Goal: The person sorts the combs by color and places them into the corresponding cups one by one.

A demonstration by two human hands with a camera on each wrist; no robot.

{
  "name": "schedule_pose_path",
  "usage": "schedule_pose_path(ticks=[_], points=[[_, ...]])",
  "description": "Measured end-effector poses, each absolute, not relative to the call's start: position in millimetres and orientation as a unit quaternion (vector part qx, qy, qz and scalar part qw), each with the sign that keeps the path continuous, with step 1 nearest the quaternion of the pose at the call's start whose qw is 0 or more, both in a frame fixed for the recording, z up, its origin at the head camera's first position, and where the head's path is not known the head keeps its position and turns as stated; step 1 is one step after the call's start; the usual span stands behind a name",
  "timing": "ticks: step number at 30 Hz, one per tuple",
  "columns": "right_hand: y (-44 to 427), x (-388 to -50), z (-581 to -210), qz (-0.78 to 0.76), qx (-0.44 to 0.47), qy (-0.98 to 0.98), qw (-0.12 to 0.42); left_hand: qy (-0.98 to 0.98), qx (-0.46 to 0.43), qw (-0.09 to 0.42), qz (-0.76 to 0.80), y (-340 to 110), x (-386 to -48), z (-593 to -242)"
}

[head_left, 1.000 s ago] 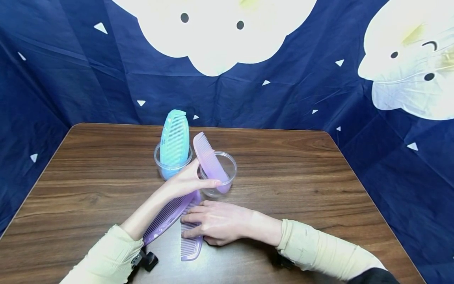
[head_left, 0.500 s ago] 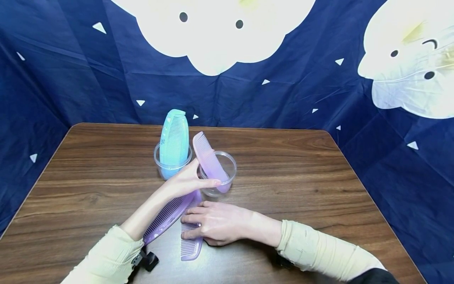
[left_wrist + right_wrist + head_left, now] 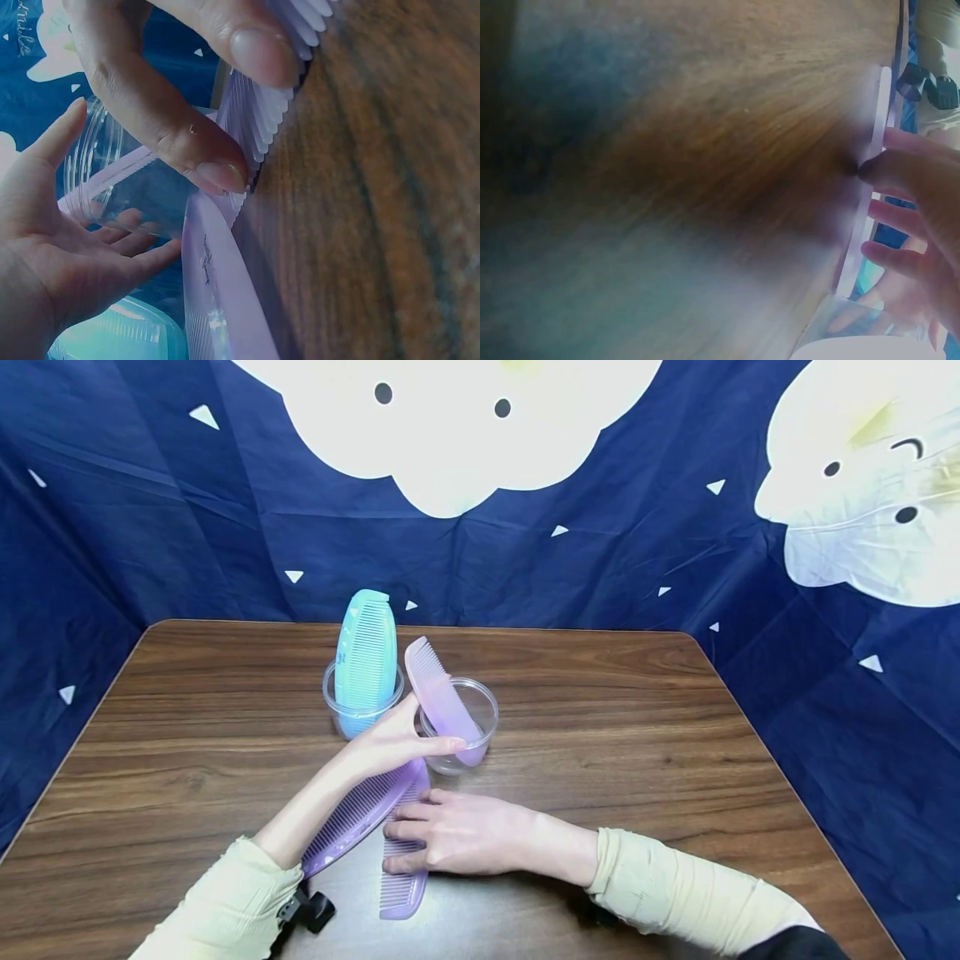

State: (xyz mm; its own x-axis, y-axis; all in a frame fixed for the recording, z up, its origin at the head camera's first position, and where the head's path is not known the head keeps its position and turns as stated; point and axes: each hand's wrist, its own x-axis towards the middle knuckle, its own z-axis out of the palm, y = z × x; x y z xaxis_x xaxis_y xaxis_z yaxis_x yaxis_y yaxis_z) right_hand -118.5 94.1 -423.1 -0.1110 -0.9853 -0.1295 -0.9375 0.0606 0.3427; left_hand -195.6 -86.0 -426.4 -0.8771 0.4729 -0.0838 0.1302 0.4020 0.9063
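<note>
My left hand (image 3: 393, 742) holds a clear plastic cup (image 3: 487, 720), thumb by the rim and fingers around its side. Inside the cup leans a pale lilac comb (image 3: 441, 695), its upper end sticking out. Below, my right hand (image 3: 465, 833) pinches a straight purple comb (image 3: 403, 895) on the table, thumb at one edge and fingers across the teeth. In the right wrist view this comb (image 3: 881, 97) appears edge-on beside the thumb. Under my left forearm lies a curved purple comb (image 3: 356, 814), partly hidden, its upper end meeting the straight one.
Behind my left hand stands a second clear cup (image 3: 328, 697) with a light-blue comb (image 3: 366, 647) upright in it. The wooden table (image 3: 637, 735) ends at a dark blue curtain (image 3: 637, 552) with white cloud prints.
The straight purple comb has shifted slightly toward me with my right hand's fingers on it. The left hand, the cup and the lilac comb stay where they were.
</note>
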Motion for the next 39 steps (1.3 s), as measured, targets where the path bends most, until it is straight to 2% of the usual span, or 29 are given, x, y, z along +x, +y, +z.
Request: schedule_pose_path(ticks=[17, 24, 34, 39], points=[[95.5, -118.7, -424.4, -0.163, 0.674, -0.706, 0.143, 0.812, 0.184, 0.156, 0.531, -88.7, -195.3, -425.1], [101.7, -116.9, -421.2, -0.139, 0.682, -0.699, 0.165, 0.815, 0.171, 0.172, 0.526, -85.2, -195.8, -424.9], [109.2, -115.3, -412.0, -0.119, 0.693, -0.691, 0.168, 0.817, 0.177, 0.166, 0.524, -83.9, -197.2, -425.0], [113.3, -112.3, -402.8, -0.099, 0.700, -0.690, 0.152, 0.810, 0.179, 0.169, 0.533, -83.7, -195.4, -427.1]])
